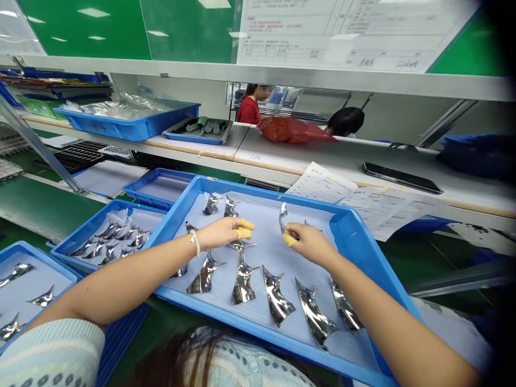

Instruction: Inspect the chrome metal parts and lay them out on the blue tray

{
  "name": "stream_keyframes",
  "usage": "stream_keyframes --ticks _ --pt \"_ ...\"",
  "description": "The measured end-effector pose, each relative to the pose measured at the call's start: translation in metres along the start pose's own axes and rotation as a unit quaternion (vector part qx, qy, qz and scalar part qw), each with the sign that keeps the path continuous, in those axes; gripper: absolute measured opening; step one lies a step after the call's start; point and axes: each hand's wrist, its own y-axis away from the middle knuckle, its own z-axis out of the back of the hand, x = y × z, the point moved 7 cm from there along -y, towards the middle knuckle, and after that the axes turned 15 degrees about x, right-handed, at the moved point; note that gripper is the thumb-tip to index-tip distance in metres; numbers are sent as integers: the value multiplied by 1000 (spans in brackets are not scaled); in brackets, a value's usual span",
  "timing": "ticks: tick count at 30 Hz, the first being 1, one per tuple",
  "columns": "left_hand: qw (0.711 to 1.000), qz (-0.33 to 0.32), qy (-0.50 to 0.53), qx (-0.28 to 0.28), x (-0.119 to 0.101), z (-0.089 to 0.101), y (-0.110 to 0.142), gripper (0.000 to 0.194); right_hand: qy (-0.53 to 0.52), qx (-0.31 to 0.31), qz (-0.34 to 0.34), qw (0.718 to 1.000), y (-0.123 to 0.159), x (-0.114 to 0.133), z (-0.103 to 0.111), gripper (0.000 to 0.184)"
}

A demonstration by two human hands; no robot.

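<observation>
Over the blue tray [357,236] and its pale liner [264,215], the right hand [309,244] pinches a mirror-bright, curved metal part [283,216] by its near end, yellow finger cots [289,239] probably sparing it prints; the left hand [224,233] hovers loosely open. Other pointed metal pieces [277,298] lie spaced apart, presumably against scratching.

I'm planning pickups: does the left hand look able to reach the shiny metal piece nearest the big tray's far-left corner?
Likely yes: the left hand is nearby, and nothing blocks the shiny metal piece.
</observation>
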Motion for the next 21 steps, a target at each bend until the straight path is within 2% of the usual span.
stream_keyframes --ticks 5,9,14,18,21 --pt "992 -23 -121 -21 -3 6 -4 37 92 38 -51 994 -12 3 -24 9" --pt "970 -18 -241 -33 -6 6 -5 39 109 45 -87 989 -15 -3 -27 20" --pt "918 36 -394 -29 0 12 -14 45 69 25 -92 993 -8 -8 -6 26" --pt "877 78 -466 -88 2 30 -29 49 7 1 -42 999 5 -7 18 25" --pt "853 109 -497 -116 4 41 -44 44 -47 -3 0 999 16 -8 27 23"
